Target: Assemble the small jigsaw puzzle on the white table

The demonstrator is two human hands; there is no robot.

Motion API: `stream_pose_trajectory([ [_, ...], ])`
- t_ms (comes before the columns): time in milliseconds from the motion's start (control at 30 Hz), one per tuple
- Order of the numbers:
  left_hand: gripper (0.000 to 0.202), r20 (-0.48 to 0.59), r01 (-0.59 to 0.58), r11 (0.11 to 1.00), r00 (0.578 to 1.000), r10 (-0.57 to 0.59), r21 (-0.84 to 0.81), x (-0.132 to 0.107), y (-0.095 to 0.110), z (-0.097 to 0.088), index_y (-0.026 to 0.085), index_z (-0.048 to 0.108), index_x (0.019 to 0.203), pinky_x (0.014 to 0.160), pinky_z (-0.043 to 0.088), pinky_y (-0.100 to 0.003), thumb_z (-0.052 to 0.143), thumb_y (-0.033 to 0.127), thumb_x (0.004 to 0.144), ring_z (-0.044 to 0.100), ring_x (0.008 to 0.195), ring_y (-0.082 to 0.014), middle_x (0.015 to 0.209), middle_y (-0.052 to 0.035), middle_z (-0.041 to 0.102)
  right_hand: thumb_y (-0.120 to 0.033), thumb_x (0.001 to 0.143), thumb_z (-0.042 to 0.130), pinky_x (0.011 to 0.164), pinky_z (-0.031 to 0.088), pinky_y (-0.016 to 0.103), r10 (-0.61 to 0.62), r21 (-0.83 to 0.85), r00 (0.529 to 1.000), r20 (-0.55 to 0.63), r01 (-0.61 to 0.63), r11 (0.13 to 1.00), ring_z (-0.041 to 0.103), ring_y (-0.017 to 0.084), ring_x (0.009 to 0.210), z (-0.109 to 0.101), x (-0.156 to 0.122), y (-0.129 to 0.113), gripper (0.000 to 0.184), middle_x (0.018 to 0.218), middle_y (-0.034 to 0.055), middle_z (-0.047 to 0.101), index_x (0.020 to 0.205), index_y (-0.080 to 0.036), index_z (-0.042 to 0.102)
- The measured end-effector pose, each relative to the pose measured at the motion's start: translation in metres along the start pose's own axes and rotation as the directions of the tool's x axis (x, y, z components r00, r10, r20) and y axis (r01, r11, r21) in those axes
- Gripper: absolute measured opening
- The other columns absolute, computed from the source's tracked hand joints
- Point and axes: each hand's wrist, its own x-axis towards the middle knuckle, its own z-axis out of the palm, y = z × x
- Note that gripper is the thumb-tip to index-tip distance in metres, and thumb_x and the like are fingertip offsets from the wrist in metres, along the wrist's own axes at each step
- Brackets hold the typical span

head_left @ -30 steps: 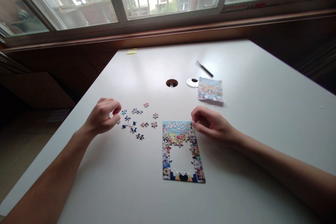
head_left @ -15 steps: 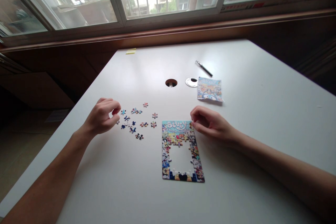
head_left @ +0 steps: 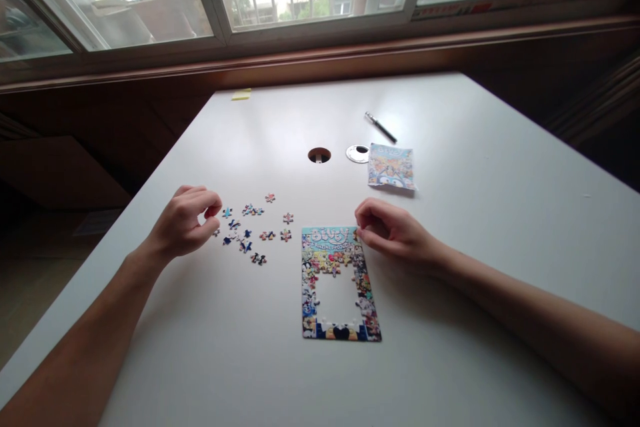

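Observation:
A jigsaw puzzle [head_left: 309,307] lies flat, its border and top filled with coloured pieces and its middle bare. My right hand [head_left: 393,230] rests at its upper right corner, fingers curled and thumb against the forefinger. The fingertips touch or nearly touch that corner; anything between them is hidden. Over at the left, my left hand [head_left: 190,221] is curled in a pinch beside the scattered puzzle pieces [head_left: 245,247]. Whether a piece sits in that pinch, I cannot make out. A lone pinkish puzzle piece [head_left: 270,197] lies at the far side of the scatter.
Behind my right hand lies a printed packet [head_left: 391,167], with a dark pen [head_left: 381,127] beyond it. A round metal cover [head_left: 356,155] sits beside a cable hole [head_left: 319,155] in the white table [head_left: 240,373]. Yellow tape [head_left: 241,94] marks the far edge, below the window.
The whole view has shifted slightly, so everything appears a little further left. Both hands keep nearly the same pose and place relative to the puzzle and the loose pieces.

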Motion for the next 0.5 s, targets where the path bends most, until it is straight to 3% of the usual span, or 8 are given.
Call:
stream_pose_trajectory([
  [500,0.009,0.022,0.005,1.0,1.0,-0.005,0.012,0.0009,0.0013,-0.0004,0.02,0.041,0.067,0.081,0.038,-0.034,0.046,0.015,0.073,0.046,0.06,-0.015,0.064,0.0026,0.044,-0.012,0.081,0.057,0.061,0.034,0.029,-0.018,0.005,1.0,-0.012,0.018,1.0,0.041,0.014,0.068,0.0002,0.0012,-0.0015,0.011,0.08,0.0007,0.05,0.084,-0.02,0.051],
])
